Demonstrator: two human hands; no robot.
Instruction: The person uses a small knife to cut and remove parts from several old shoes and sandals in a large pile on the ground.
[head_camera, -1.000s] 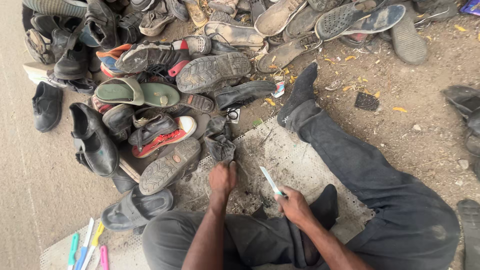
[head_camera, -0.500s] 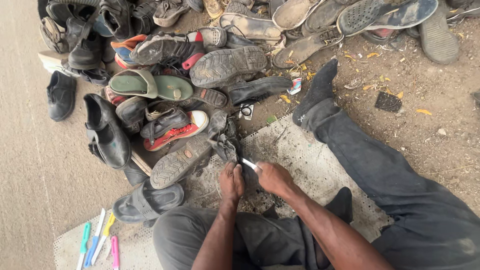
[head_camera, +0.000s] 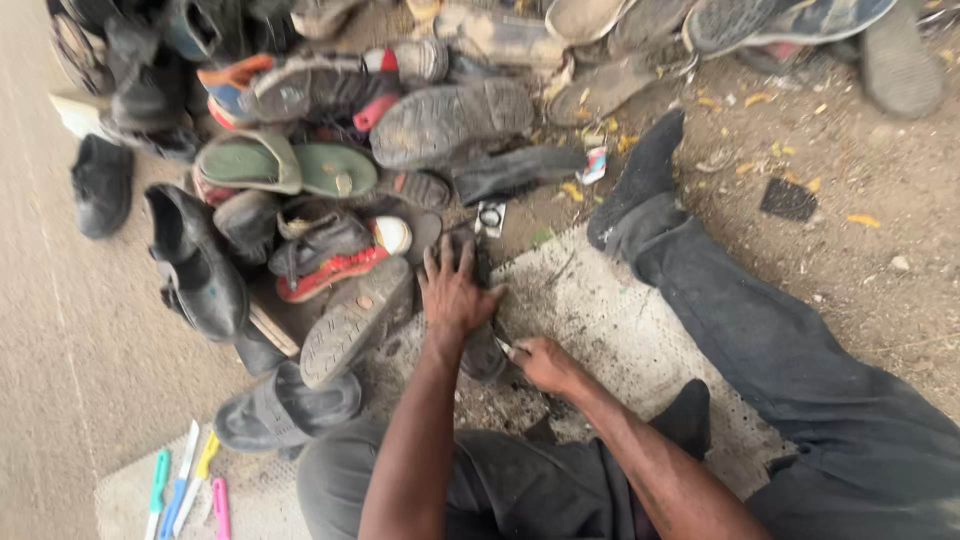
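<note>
Head view, you sit on the ground with your right leg in dark trousers stretched out past your right hand, on a pale worn mat that runs under both hands. Beyond and to the left of your left hand is the big heap of old shoes, most soles up. Just left of that hand lies a grey shoe sole, beyond it a red-and-black sneaker, further left a black leather shoe. A black sandal sits near your left elbow, and a row of coloured utility knives lies well left of it at the mat's corner.

Your left hand is flat, fingers spread, pressing down on a dark shoe that lies between the two hands; most of it is hidden under the palm. Your right hand is closed around a small blade, tip at the shoe's edge just below the left palm. Hands close together but not touching, as far as the blur lets me tell.

Step looks like cutting or trimming at the shoe's edge while you pin it. Next move likely calls for firm downward hold with the left, a short controlled stroke with the blade, and left fingers kept off the cut line.
</note>
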